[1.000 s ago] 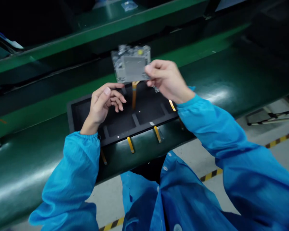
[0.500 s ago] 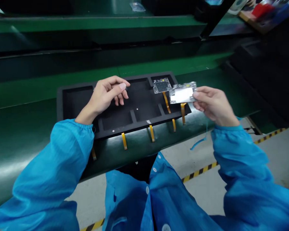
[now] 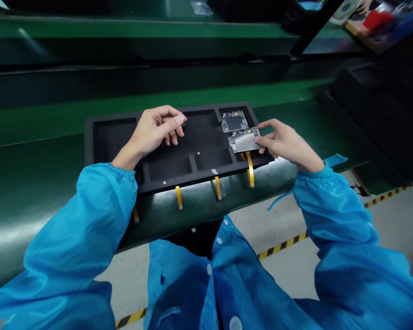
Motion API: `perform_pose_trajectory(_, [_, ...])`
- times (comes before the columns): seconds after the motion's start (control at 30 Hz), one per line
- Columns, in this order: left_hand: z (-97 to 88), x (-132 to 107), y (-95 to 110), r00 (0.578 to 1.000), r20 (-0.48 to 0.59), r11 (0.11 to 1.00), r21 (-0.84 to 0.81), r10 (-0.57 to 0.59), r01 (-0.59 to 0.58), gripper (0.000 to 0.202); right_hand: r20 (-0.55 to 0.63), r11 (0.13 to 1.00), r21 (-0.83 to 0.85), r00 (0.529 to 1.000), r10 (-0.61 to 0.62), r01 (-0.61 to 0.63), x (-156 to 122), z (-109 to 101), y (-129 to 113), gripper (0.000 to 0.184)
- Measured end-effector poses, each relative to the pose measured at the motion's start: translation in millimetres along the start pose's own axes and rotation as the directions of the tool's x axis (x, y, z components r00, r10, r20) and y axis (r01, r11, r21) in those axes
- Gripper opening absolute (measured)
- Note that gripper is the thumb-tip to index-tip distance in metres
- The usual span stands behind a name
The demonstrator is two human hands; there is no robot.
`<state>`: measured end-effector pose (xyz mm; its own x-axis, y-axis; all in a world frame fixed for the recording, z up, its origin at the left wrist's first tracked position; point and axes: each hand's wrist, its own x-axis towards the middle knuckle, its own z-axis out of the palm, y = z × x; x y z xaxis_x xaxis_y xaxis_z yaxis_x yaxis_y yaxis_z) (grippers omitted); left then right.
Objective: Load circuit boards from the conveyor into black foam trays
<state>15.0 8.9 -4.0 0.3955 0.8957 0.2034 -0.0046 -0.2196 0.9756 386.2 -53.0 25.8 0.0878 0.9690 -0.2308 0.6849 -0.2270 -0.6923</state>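
In the head view my right hand [image 3: 285, 143] pinches the right edge of a circuit board [image 3: 244, 141] with a silvery plate on its face. An orange flex cable [image 3: 250, 169] hangs from its lower edge. That board is low over the right end of a black compartment tray [image 3: 137, 189]; whether it rests on the tray I cannot tell. Just behind it, a second circuit board [image 3: 234, 121] lies in the far right compartment. My left hand [image 3: 160, 128] hovers above the tray's middle, fingers loosely curled and a little apart, holding nothing.
More orange flex cables [image 3: 179, 198] stick out from under the tray's front edge. The tray sits on a green bench [image 3: 48, 183]. A green shelf [image 3: 117, 32] runs behind, with a clear plastic bag [image 3: 201, 8]. Dark trays [image 3: 368, 110] are stacked at right.
My right hand has moved left and brought the circuit board with the silvery plate over the tray's right end. My left hand has barely moved. The view has shifted slightly.
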Motion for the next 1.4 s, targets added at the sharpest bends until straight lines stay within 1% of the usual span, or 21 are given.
perform_pose_trajectory(0.03, [0.4,0.0,0.3,1.0,0.001,1.0,0.008,0.001,-0.001,0.054,-0.015,0.995,-0.1,0.999,-0.029,0.027,-0.3,0.1,-1.4,0.043])
perform_pose_trajectory(0.1, [1.2,-0.1,0.2,1.0,-0.002,1.0,0.024,0.0,0.0,0.052,-0.026,0.954,-0.288,0.995,-0.099,0.087,-0.6,1.2,-3.5,0.044])
perform_pose_trajectory(0.2, [2.1,0.1,-1.6,1.0,-0.006,0.999,0.032,-0.001,0.001,0.048,-0.005,0.839,-0.525,0.985,-0.171,0.143,-1.4,6.1,-7.5,0.047])
perform_pose_trajectory(0.3, [2.4,0.3,-3.5,1.0,0.003,0.999,0.039,0.002,-0.002,0.045,0.01,0.68,-0.724,0.987,-0.16,0.118,-4.2,12.8,-14.4,0.056])
perform_pose_trajectory(0.37, [2.4,0.2,-3.7,1.0,0.018,0.998,0.063,-0.008,0.007,0.044,0.025,0.588,-0.804,0.993,-0.118,0.09,-6.0,14.9,-18.6,0.064])
perform_pose_trajectory(0.4, [2.5,0.0,-3.4,1.0,0.024,0.997,0.082,-0.019,0.017,0.044,0.045,0.558,-0.825,0.994,-0.103,0.095,-6.2,14.6,-19.6,0.066])
perform_pose_trajectory(0.47, [2.4,-0.3,-2.3,0.999,0.027,0.992,0.12,-0.046,0.042,0.043,0.115,0.531,-0.833,0.988,-0.107,0.154,-4.0,11.2,-18.8,0.07])
perform_pose_trajectory(0.57, [2.1,-0.4,-1.6,0.998,0.028,0.987,0.151,-0.064,0.059,0.039,0.228,0.55,-0.778,0.952,-0.204,0.304,7.4,2.9,-12.0,0.079])
perform_pose_trajectory(0.67, [1.6,0.0,-2.8,0.997,0.034,0.985,0.159,-0.068,0.062,0.034,0.363,0.579,-0.659,0.877,-0.314,0.48,25.8,-2.8,-4.5,0.086])
perform_pose_trajectory(0.73, [1.2,0.1,-3.8,0.997,0.038,0.984,0.165,-0.073,0.065,0.033,0.448,0.565,-0.588,0.814,-0.368,0.579,38.2,-4.3,-1.7,0.086])
perform_pose_trajectory(0.8, [0.8,0.1,-4.1,0.996,0.042,0.983,0.172,-0.077,0.068,0.034,0.499,0.534,-0.551,0.766,-0.406,0.642,48.4,-5.2,-0.8,0.083])
perform_pose_trajectory(0.87, [0.3,-0.1,-3.9,0.996,0.043,0.982,0.175,-0.076,0.067,0.035,0.523,0.513,-0.537,0.741,-0.421,0.67,55.9,-6.4,-1.1,0.082])
perform_pose_trajectory(1.03, [-0.9,0.5,-5.4,0.997,0.046,0.983,0.174,-0.065,0.056,0.035,0.562,0.521,-0.521,0.731,-0.386,0.676,65.1,-9.8,-6.2,0.079])
perform_pose_trajectory(1.13, [-1.0,0.6,-7.6,0.996,0.045,0.981,0.185,-0.074,0.064,0.034,0.577,0.521,-0.522,0.729,-0.368,0.676,65.9,-10.0,-10.5,0.077])
perform_pose_trajectory(1.27, [-0.1,-0.2,-8.2,0.996,0.03,0.977,0.201,-0.078,0.071,0.033,0.594,0.519,-0.506,0.715,-0.37,0.689,64.5,-10.2,-12.2,0.074])
perform_pose_trajectory(1.4, [-3.2,1.5,-8.1,0.997,0.044,0.978,0.2,-0.068,0.058,0.032,0.592,0.536,-0.507,0.724,-0.353,0.675,67.8,-12.2,-10.1,0.075])
